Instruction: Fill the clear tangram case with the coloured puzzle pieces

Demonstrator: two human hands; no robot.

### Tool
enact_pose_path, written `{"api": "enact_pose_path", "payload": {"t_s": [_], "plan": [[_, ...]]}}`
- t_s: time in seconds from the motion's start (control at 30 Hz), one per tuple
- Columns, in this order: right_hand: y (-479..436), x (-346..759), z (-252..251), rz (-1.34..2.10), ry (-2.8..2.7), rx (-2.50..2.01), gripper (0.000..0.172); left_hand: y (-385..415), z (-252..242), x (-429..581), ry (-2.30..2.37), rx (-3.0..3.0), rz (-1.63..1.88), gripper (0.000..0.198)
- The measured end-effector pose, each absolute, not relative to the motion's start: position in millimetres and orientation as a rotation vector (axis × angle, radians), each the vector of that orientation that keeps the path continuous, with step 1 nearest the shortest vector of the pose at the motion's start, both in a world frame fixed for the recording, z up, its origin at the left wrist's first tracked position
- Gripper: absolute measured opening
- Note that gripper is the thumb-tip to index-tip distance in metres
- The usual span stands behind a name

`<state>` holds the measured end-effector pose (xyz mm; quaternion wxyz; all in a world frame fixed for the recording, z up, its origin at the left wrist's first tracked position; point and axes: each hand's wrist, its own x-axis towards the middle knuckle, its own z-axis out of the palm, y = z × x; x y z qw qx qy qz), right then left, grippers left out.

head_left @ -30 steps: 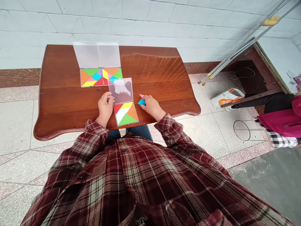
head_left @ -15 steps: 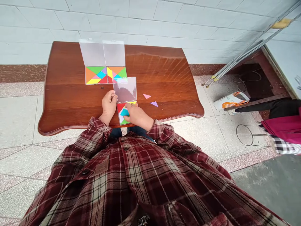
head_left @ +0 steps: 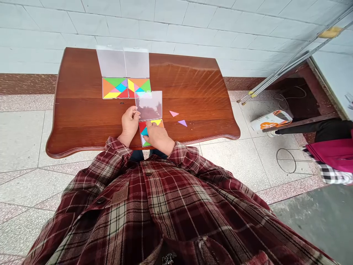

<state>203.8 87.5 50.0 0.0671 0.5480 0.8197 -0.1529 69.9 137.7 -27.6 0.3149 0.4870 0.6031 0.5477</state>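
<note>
Glossy wooden table (head_left: 193, 81) with three open tangram cases (head_left: 115, 87), a pink triangle (head_left: 173, 113), a purple triangle (head_left: 182, 123)

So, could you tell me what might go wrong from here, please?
The near case sits at the edge of the table; pressure from the right hand on the blue piece could tip it off. The clear lid, pinched by the left hand, might drop onto those fingers. The loose pink triangle and purple triangle could be swept off by a sleeve.
</note>
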Motion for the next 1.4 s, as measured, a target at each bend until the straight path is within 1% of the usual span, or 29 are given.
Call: {"api": "enact_pose_path", "payload": {"t_s": [0.17, 0.3, 0.43, 0.53, 0.63, 0.73, 0.83, 0.93, 1.07, 1.27, 1.4], "plan": [[86.3, 206.8, 49.1, -0.466, 2.489, 1.666, 0.042, 138.8, -27.9, 70.2, 1.584, 1.268, 1.467, 0.024], [91.1, 219.6, 53.3, -0.548, 2.552, 1.705, 0.040, 138.4, -28.2, 69.4, 1.583, 1.280, 1.462, 0.024], [110.0, 257.6, 56.0, -0.603, 2.592, 1.981, 0.035, 137.3, -27.2, 68.6, 1.563, 1.290, 1.450, 0.023], [130.6, 296.6, 52.5, -0.527, 2.563, 2.238, 0.031, 137.0, -25.4, 68.5, 1.556, 1.285, 1.449, 0.022], [149.8, 327.8, 46.0, -0.443, 2.475, 2.356, 0.029, 137.2, -23.5, 68.4, 1.561, 1.280, 1.454, 0.022], [163.5, 339.7, 40.2, -0.420, 2.445, 2.295, 0.026, 137.3, -22.5, 67.8, 1.558, 1.286, 1.448, 0.022], [171.6, 333.6, 37.3, -0.455, 2.463, 2.129, 0.024, 137.3, -22.4, 67.0, 1.563, 1.300, 1.438, 0.022], [177.1, 321.4, 36.6, -0.470, 2.454, 2.006, 0.024, 137.6, -23.4, 66.5, 1.575, 1.310, 1.434, 0.022], [184.9, 312.7, 36.2, -0.465, 2.386, 1.956, 0.026, 138.3, -25.9, 66.4, 1.578, 1.318, 1.429, 0.023], [191.8, 313.3, 38.4, -0.642, 2.277, 1.935, 0.019, 137.6, -25.9, 67.1, 1.585, 1.327, 1.422, 0.023], [190.6, 307.6, 40.2, -0.597, 2.306, 1.965, 0.026, 135.5, -22.3, 67.4, 1.599, 1.333, 1.406, 0.023]]}}
